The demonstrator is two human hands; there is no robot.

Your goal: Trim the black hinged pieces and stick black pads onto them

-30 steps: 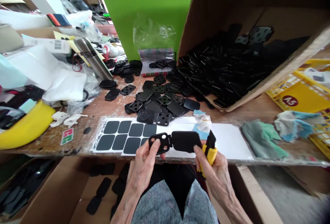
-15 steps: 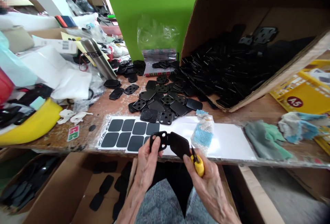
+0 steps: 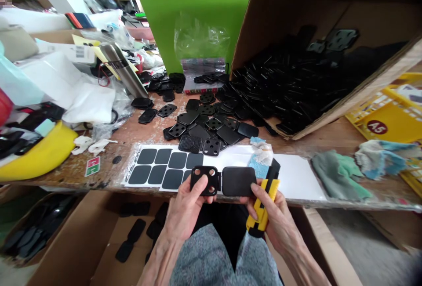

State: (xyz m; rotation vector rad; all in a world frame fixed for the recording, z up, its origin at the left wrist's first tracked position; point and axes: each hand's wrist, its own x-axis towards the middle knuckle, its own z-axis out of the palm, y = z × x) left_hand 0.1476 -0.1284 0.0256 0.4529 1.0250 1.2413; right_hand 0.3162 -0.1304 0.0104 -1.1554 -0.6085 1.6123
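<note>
A black plastic piece with two hinged panels [image 3: 239, 181] is held level above the bench's front edge. My left hand [image 3: 184, 209] pinches its left panel, which has round holes, thumb on top. My right hand [image 3: 277, 215] grips the smooth right panel by its outer edge, and also holds a yellow utility knife [image 3: 268, 189] slanting upward, black end at the top. Behind the piece lie white sheets [image 3: 227, 161], with dark rounded-square stickers [image 3: 147, 156] on the left part. A pile of similar black pieces [image 3: 227, 135] sits just beyond the sheets.
A tipped cardboard box [image 3: 343, 97] full of black pieces stands at back right, near a yellow basket [image 3: 395, 121]. Rags [image 3: 339, 176] lie on the right. A steel flask [image 3: 121, 68] and clutter fill the left. An open carton [image 3: 69, 237] is below the bench.
The black piece has turned from tilted to level, its right panel now facing up toward me. The knife in my right hand has swung from nearly end-on to side-on.
</note>
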